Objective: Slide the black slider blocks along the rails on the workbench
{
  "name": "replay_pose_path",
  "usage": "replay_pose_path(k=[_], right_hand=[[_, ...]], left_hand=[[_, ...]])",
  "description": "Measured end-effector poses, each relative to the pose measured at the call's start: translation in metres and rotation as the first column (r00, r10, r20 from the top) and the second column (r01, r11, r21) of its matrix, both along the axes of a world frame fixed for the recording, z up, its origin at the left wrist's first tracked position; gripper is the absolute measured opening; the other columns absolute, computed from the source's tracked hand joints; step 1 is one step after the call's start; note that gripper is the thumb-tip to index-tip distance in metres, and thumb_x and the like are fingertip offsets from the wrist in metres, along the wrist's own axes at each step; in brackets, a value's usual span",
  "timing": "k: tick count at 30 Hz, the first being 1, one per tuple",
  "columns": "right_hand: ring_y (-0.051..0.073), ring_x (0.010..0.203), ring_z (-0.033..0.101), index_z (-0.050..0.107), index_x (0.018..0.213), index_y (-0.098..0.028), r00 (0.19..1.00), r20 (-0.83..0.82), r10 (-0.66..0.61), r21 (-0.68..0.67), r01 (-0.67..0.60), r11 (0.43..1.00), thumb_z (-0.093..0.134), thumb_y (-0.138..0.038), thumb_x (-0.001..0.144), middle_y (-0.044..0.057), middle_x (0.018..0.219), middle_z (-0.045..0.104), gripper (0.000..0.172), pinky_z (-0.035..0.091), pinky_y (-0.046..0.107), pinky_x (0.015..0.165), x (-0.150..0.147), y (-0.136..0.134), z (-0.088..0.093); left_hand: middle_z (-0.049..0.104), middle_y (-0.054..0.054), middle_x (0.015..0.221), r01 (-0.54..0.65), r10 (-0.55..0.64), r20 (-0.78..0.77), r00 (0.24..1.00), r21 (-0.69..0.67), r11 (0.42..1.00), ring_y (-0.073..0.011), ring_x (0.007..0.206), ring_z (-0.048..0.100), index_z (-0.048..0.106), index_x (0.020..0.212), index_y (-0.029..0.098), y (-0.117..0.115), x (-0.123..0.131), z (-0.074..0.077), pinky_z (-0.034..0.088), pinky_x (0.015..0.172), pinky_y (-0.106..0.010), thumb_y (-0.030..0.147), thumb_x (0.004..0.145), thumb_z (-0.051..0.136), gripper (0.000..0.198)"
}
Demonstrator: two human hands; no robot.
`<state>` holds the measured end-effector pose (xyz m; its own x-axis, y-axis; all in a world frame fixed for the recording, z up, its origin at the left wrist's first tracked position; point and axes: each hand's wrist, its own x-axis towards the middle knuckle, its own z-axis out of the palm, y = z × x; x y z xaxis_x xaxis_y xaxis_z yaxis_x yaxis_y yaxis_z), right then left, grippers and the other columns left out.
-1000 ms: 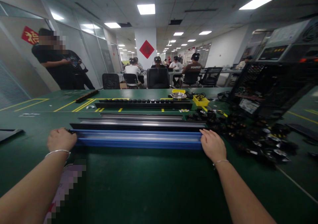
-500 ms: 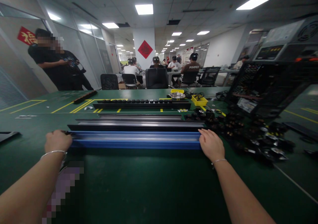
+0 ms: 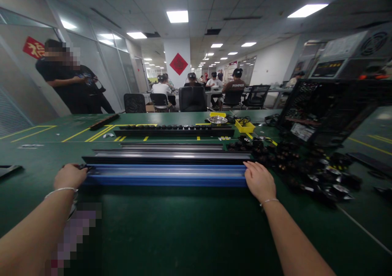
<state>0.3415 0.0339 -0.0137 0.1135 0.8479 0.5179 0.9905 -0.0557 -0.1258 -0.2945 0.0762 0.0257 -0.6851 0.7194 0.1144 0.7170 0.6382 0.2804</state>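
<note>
A long blue channel-shaped rail [image 3: 171,181] lies crosswise on the green table in front of me. My right hand [image 3: 260,180] grips its right end, with the fingers bent over the far edge. At the opposite end, my left hand [image 3: 70,176] is closed, palm down, and its fingertips pinch a small black part [image 3: 83,167] against the rail's left end. The part's exact kind is too dark to make out. Directly behind the blue rail lie a black rail with a silvery channel [image 3: 171,156] and another similar rail [image 3: 171,146], parallel to it.
Farther back stands a rail filled with black parts [image 3: 174,132]. Heaped black parts [image 3: 294,161] lie on the right, near a yellow bin [image 3: 245,126], a metal dish [image 3: 218,120] and an open computer case [image 3: 324,108]. Two people stand back left; several sit at far tables.
The view has tilted up slightly, so the table sits lower. My left fingers have shifted slightly at the rail's end, showing more of the black part. My right hand keeps its place.
</note>
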Motion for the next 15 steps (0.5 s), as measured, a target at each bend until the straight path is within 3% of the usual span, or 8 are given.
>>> replay_pose_path(k=[9, 15], right_hand=[[0.022, 0.117, 0.048, 0.063, 0.115, -0.019, 1.000, -0.010, 0.002, -0.011, -0.003, 1.000, 0.033, -0.024, 0.085, 0.003, 0.120, 0.061, 0.043, 0.037, 0.037, 0.100, 0.0002, 0.0005, 0.0008], [0.022, 0.116, 0.049, 0.064, 0.114, -0.019, 1.000, -0.010, 0.012, 0.004, -0.012, 1.000, 0.032, -0.023, 0.085, 0.004, 0.120, 0.062, 0.043, 0.038, 0.037, 0.099, 0.0009, 0.0010, -0.0005]], left_hand=[[0.061, -0.020, 0.113, 0.023, -0.023, 0.005, 1.000, -0.017, 1.000, -0.0334, 0.104, 0.058, 0.059, 0.109, 0.009, -0.0019, 0.0053, 0.0032, 0.047, 0.083, -0.041, 0.042, 0.075, 0.048, 0.048], [0.060, -0.027, 0.108, 0.114, -0.115, 0.016, 0.993, 0.070, 0.991, -0.0397, 0.101, 0.058, 0.058, 0.105, 0.005, -0.0010, 0.0028, -0.0006, 0.046, 0.080, -0.050, 0.041, 0.071, 0.050, 0.050]])
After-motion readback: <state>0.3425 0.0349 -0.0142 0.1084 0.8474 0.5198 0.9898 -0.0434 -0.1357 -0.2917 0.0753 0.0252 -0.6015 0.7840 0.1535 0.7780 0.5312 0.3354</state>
